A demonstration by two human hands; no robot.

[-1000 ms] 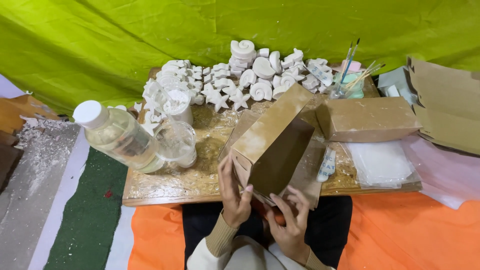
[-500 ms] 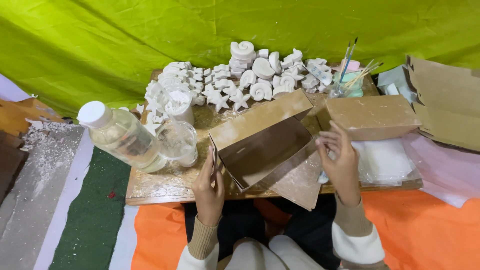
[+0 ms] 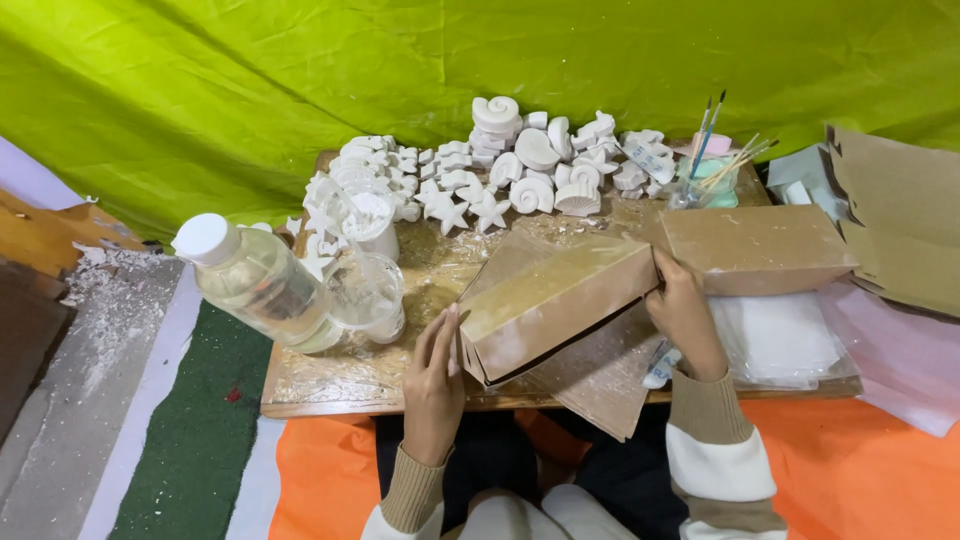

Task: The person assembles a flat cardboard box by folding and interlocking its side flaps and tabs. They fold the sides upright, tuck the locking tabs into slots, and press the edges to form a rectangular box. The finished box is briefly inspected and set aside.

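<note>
— What have you got in your hands?

— A brown cardboard box [image 3: 556, 305]. My left hand [image 3: 435, 375] lies flat against its end at about 8 o'clock, fingers straight and together, thumb by the corner. My right hand [image 3: 685, 312] is closed over its far end at 3 o'clock, fingers curled on the edge. So I hold the box between my two hands.

— Where does the box sit?

— On the wooden surface [image 3: 330, 385], near the front edge, tilted so its long side runs from 8 o'clock up to 2 o'clock. A loose cardboard flap [image 3: 600, 385] lies under it and hangs over the front edge.

— And around it?

— At 9 o'clock of the box, a clear plastic bottle [image 3: 258, 283] with a white cap lies on its side, next to a clear cup [image 3: 368, 298]. At 12 o'clock, along the back of the surface, a crowd of white plaster shapes [image 3: 500, 160]: shells, stars, spirals. At 2 o'clock a jar of brushes [image 3: 712, 165], and just below it a second brown box [image 3: 758, 248], touching my right hand's side of the first. At 4 o'clock, clear plastic bags [image 3: 785, 340] lie flat.

— Behind it all?

— A green cloth [image 3: 300, 80]. An orange sheet [image 3: 860, 480] covers the floor under me.
</note>
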